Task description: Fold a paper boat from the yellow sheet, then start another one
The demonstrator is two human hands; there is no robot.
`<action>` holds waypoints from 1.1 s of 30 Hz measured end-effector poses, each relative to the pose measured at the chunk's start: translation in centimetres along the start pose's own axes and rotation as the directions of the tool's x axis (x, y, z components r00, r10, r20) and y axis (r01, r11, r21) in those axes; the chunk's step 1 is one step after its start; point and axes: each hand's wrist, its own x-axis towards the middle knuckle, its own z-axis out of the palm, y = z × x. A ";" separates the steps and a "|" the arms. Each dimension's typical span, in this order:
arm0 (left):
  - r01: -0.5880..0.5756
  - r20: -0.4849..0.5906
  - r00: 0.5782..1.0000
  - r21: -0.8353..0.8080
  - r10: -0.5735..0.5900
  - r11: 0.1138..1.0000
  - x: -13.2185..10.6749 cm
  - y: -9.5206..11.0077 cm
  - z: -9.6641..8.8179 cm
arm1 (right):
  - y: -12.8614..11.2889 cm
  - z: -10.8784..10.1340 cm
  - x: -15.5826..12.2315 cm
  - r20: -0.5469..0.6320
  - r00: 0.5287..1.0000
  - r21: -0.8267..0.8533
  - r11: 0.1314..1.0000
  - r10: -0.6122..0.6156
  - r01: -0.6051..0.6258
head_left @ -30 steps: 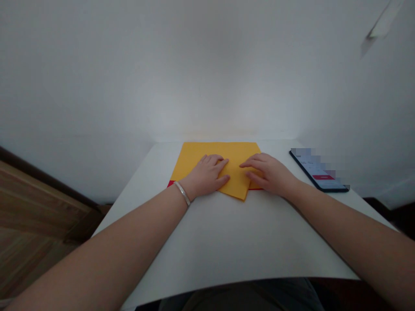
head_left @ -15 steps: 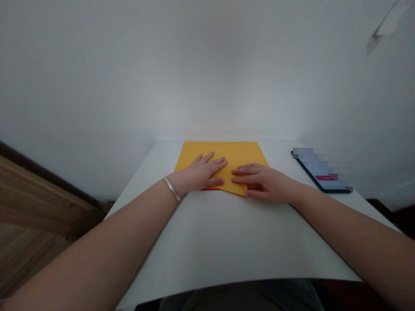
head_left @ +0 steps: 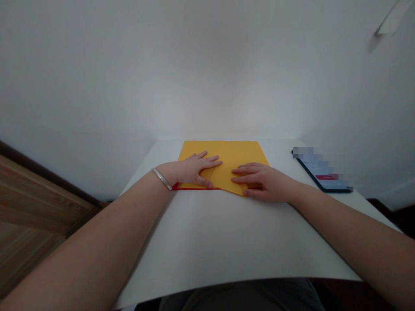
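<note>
A yellow sheet of paper (head_left: 227,153) lies at the far middle of the white table (head_left: 220,233), with a thin red edge showing along its near side. My left hand (head_left: 191,169) lies flat on the sheet's left half, fingers spread and stretched out, a silver bracelet on its wrist. My right hand (head_left: 264,181) rests flat on the sheet's near right part, fingers together and pointing left, pressing down a folded corner.
A phone (head_left: 320,175) with a lit screen lies on the table at the right, close to the right edge. A white wall stands right behind the table. Wooden flooring shows at the left.
My left hand has slid to the left across the sheet, baring more of the red edge. My right hand has stayed in place over the last half second.
</note>
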 end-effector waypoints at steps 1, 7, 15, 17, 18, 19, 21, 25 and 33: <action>-0.003 -0.003 1.000 0.007 0.003 1.000 0.0 0.0 0.0 | 0.0 0.0 0.0 -0.005 1.000 -0.003 1.000 -0.002 0.002; 0.020 -0.035 0.999 0.075 -0.018 0.997 0.3 -0.3 0.6 | 0.0 0.0 0.1 -0.020 1.000 -0.001 1.000 -0.006 0.006; 0.157 -0.333 0.941 0.265 -0.062 0.951 0.6 1.2 1.4 | -0.3 -0.3 1.0 0.002 1.000 -0.018 1.000 0.005 -0.005; 0.213 -0.388 0.917 0.266 -0.098 0.940 0.6 2.0 1.4 | -0.4 -0.4 1.3 -0.001 1.000 -0.010 1.000 0.004 -0.004; 0.226 -0.406 0.908 0.262 -0.105 0.938 0.5 2.3 1.4 | -0.4 -0.4 1.4 -0.005 1.000 -0.006 1.000 0.002 -0.002; 0.231 -0.418 0.902 0.259 -0.106 0.938 0.5 2.6 1.3 | -0.4 -0.5 1.5 -0.010 1.000 -0.003 1.000 0.000 0.000; 0.210 -0.412 0.907 0.249 -0.093 0.945 0.4 3.1 1.3 | -0.4 -0.6 1.6 -0.013 1.000 0.000 1.000 -0.001 0.001; 0.117 -0.292 0.955 0.195 -0.056 0.974 0.4 3.9 1.3 | -0.4 -0.5 1.8 -0.027 1.000 -0.009 1.000 0.005 -0.005; 0.058 -0.218 0.975 0.123 -0.030 0.991 0.4 4.2 1.4 | 0.4 0.3 1.9 -0.099 0.944 -0.133 0.936 0.314 -0.325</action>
